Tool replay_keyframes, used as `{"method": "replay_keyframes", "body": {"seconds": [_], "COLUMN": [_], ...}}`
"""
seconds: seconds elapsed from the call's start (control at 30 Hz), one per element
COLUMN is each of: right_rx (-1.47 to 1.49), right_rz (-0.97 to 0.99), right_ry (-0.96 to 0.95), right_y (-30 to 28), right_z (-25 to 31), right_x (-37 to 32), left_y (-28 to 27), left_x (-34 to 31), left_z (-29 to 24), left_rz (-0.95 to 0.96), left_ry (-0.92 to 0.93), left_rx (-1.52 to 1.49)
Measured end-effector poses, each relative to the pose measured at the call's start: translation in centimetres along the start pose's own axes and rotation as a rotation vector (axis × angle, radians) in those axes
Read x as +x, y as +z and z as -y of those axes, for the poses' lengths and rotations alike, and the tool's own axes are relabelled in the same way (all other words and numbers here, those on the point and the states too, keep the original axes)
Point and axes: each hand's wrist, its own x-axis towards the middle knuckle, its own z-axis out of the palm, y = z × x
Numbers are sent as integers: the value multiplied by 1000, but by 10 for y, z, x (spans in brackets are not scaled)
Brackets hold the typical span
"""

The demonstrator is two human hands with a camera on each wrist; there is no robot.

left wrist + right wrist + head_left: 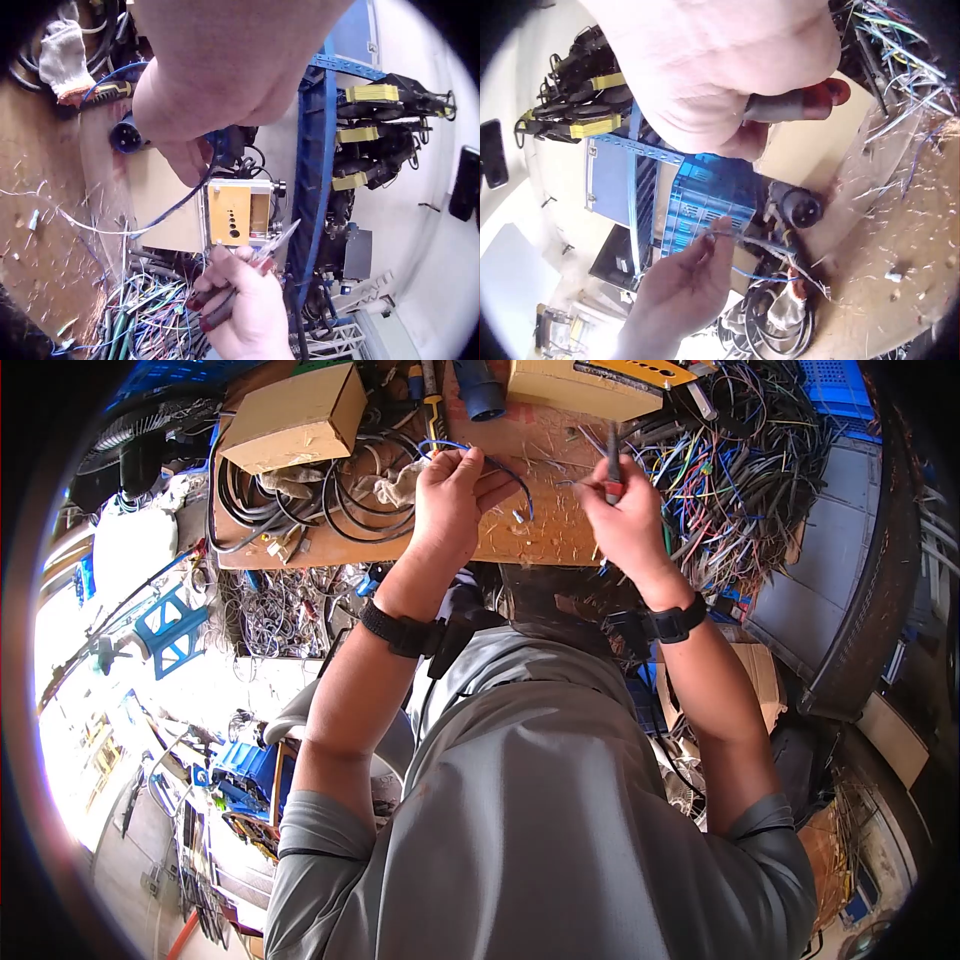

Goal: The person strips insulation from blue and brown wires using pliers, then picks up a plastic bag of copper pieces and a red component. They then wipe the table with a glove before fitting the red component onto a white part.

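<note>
In the head view my left hand (448,500) pinches a dark blue cable (515,478) between thumb and fingers above the wooden bench (540,540). From that cable (180,201) a thin pale wire (82,226) trails away in the left wrist view. My right hand (628,525) grips pliers (613,465), tips pointing away from the body. Their red and grey handles (217,309) show in the left wrist view, as do the pointed metal jaws, apart from the cable. The right wrist view shows one handle (806,103) under the palm; the left hand's fingertips hold the cable's end portion.
A cardboard box (290,422), coiled black cable (235,510) and a glove (400,485) lie on the left. At the back are a blue plug (482,400) and another box (580,395). Tangled loose wires (740,480) cover the right side; clippings litter the bench.
</note>
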Motion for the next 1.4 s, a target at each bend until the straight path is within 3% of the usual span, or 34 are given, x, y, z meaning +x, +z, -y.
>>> {"method": "replay_keyframes", "body": {"seconds": [0.13, 0.23, 0.27, 0.37, 0.57, 0.9, 1.13, 1.4], "right_rx": [-28, -104, 105, 166, -134, -83, 325, 193], "right_rz": [-3, 100, 126, 171, 163, 76, -11, 47], "right_ry": [99, 136, 74, -60, -129, -174, 46, 69], "right_y": [-21, -24, -18, 0, 17, 23, 9, -16], "right_z": [-18, -10, -7, 7, 34, 27, 11, -2], "right_x": [2, 6, 7, 10, 14, 17, 24, 16], "left_y": [2, 9, 9, 9, 14, 13, 13, -1], "left_x": [-1, -4, -3, -1, -1, 0, -4, 0], "left_z": [-7, -9, -8, -4, 1, 2, 4, -3], "left_rz": [-18, -6, -3, 25, 17, 24, -57, 8], "left_ry": [-27, -32, -35, -28, -20, -57, -55, -56], "left_rx": [-12, -4, 0, 21, 76, -10, -95, -124]}}
